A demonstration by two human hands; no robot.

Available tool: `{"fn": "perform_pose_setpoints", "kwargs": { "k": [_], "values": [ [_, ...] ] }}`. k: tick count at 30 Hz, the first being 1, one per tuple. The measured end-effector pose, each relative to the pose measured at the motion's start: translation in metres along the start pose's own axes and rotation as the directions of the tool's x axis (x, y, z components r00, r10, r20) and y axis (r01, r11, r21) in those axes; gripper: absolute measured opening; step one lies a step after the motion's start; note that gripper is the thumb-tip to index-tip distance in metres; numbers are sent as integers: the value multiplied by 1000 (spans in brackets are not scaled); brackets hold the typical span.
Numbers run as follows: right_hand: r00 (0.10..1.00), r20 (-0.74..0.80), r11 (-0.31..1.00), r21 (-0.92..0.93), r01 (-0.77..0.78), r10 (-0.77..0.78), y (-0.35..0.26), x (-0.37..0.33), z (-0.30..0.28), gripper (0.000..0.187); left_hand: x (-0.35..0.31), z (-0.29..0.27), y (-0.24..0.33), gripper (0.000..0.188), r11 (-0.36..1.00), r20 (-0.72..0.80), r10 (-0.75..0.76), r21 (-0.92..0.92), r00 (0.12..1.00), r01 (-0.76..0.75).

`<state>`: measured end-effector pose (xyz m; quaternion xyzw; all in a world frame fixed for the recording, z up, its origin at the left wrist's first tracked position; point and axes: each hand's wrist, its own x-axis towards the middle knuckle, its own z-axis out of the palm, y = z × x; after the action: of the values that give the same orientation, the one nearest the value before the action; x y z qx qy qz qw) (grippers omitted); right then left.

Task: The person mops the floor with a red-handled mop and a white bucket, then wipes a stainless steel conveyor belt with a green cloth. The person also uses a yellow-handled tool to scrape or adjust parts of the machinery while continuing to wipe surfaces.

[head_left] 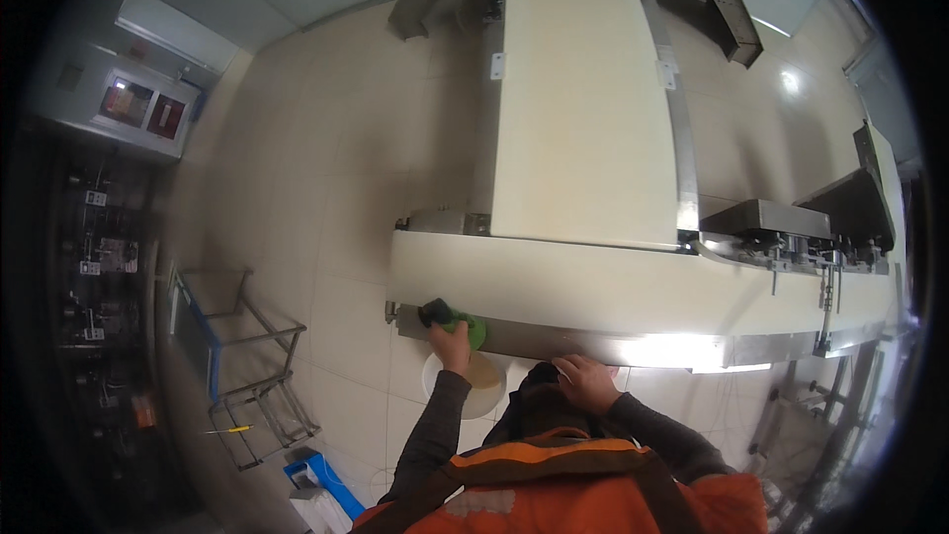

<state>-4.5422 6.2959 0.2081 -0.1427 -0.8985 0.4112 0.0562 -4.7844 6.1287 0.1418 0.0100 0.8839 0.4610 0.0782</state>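
Observation:
At the belt's near edge, my left hand (451,345) is closed round what looks like a green and black spray bottle (474,330); its black head sticks out past my fingers to the left. Below that hand, a round white bucket (433,376) with a tan inside stands by the conveyor. My right hand (589,383) is close in front of my body, its fingers bent against dark fabric (539,381). Whatever lies under those fingers is hidden. The pale conveyor belt (583,282) runs crosswise just beyond both hands, with a metal side rail (534,338).
A wide cream belt (588,99) leads away from the cross belt. Metal machine parts (781,222) sit at the right. On the left stand a metal frame with a blue edge (237,336) and a dark control panel (99,267). A blue object (326,480) lies near my left side.

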Motion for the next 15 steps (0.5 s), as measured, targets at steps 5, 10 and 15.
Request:
{"fn": "perform_pose_setpoints", "kwargs": {
  "k": [5,10,15],
  "values": [
    [990,33,990,20,-138,138,-1,-35,-35,31,-27,30,-10,36,996,106,72,-64,992,-66],
    [966,-15,965,-37,-260,259,23,-91,-45,31,-79,70,15,38,984,176,172,-86,969,-159],
    [926,-116,929,-44,-367,360,39,-148,-62,31,-153,116,46,43,954,410,293,-65,864,-293]
  ]
}}
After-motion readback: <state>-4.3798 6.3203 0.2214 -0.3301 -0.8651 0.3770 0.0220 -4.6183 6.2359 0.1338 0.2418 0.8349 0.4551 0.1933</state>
